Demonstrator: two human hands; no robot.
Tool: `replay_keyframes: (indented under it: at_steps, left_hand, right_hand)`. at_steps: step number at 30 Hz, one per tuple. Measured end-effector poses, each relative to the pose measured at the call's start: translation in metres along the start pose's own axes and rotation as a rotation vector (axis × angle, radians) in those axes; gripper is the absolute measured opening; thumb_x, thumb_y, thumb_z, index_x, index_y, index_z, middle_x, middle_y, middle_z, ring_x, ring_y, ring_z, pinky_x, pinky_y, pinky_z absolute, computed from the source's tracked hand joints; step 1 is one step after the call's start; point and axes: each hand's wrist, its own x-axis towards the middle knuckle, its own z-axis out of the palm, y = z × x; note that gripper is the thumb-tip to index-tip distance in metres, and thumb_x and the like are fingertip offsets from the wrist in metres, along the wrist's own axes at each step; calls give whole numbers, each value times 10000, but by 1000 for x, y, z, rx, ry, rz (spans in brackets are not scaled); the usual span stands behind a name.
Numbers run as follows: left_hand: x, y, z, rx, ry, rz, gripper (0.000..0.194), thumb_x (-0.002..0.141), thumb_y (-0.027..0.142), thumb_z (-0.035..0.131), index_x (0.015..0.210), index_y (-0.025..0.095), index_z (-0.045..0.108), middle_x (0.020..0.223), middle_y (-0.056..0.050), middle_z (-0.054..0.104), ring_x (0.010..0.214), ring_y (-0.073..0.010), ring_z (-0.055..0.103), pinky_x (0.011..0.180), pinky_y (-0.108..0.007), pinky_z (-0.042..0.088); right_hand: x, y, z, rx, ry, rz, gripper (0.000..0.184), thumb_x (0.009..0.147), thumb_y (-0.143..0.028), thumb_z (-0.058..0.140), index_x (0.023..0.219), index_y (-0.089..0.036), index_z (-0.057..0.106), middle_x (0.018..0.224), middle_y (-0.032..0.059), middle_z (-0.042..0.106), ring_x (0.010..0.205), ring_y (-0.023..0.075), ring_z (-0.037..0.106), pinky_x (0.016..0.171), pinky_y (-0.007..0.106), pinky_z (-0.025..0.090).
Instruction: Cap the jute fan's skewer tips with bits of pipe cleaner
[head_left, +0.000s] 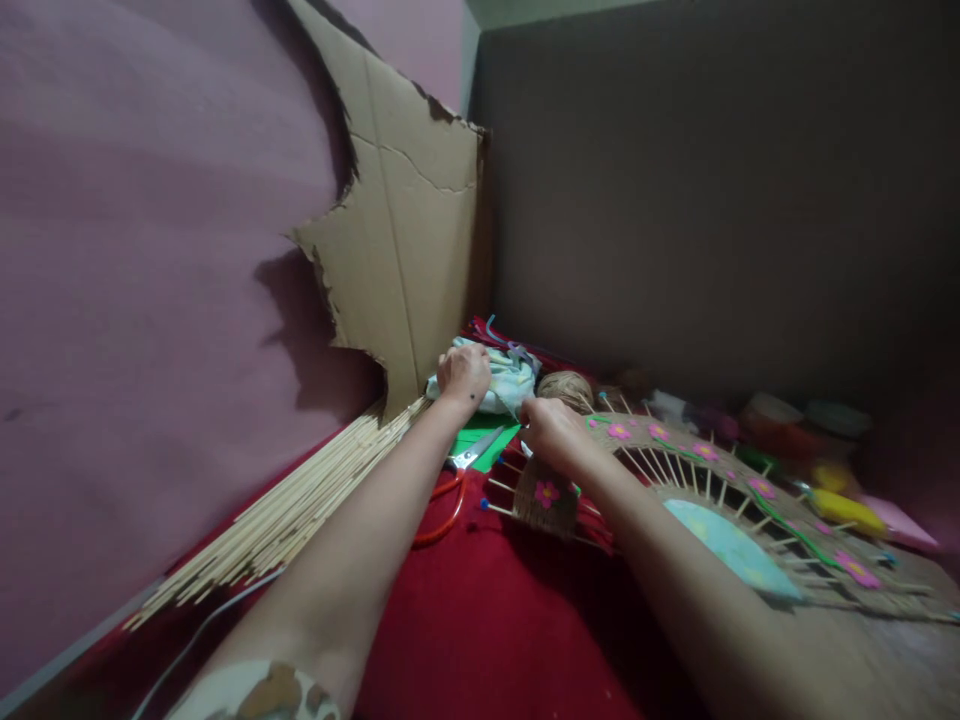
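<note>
A bundle of light blue patterned cloth (511, 382) lies against the torn cardboard. My left hand (463, 375) is closed on its left side, knuckles up. My right hand (556, 432) is closed too, and a corner of the cloth runs down to its pinched fingertips. Just below the hands, orange-handled scissors (454, 482) rest partly over a green sheet (480, 440). Under my right wrist is a small woven twine piece (546, 497) with a pink flower and blue-tipped sticks. A ball of brown twine (566, 388) sits behind my right hand.
Long thin wooden sticks (277, 510) lie in a bundle along the pink wall. Torn cardboard (409, 230) stands upright in the corner. On the right is a large curved twine-and-stick piece (750, 500) with pink flowers. Red cloth (480, 610) covers the surface. Yellow (847, 508) and pink packets lie far right.
</note>
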Motion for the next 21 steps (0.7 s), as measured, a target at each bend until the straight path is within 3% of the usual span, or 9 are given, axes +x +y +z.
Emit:
replay_keyframes:
  at_steps: [8, 12, 15, 21]
  left_hand:
    - [0, -5, 17, 54, -114, 67, 277, 777, 158, 465, 889, 173, 718, 1019, -130, 643, 1041, -282, 502, 843, -339, 394]
    - [-2, -9, 22, 65, -129, 74, 252, 763, 144, 475, 857, 162, 709, 1000, -129, 652, 1017, -278, 517, 826, -330, 402]
    - [-3, -12, 20, 49, -80, 47, 251, 797, 167, 453, 896, 176, 684, 963, -119, 654, 962, -259, 547, 801, -323, 410]
    - [-7, -14, 4, -67, 136, 62, 223, 846, 196, 410, 936, 205, 614, 987, -73, 643, 1003, -217, 528, 852, -296, 393]
  right_hand:
    - [-7, 26, -48, 255, 253, 57, 159, 749, -265, 544, 779, -178, 674, 756, 62, 670, 670, 146, 566, 569, 246, 320]
    - [-11, 36, -59, 295, 289, 106, 155, 738, -276, 572, 754, -165, 679, 702, 61, 660, 624, 137, 538, 543, 248, 300]
    - [-9, 44, -57, 282, 283, 110, 157, 738, -255, 559, 748, -165, 687, 693, 59, 660, 610, 132, 534, 545, 248, 298]
    - [-1, 53, -49, 259, 256, 140, 182, 729, -219, 533, 742, -169, 708, 656, 55, 652, 587, 127, 529, 536, 241, 293]
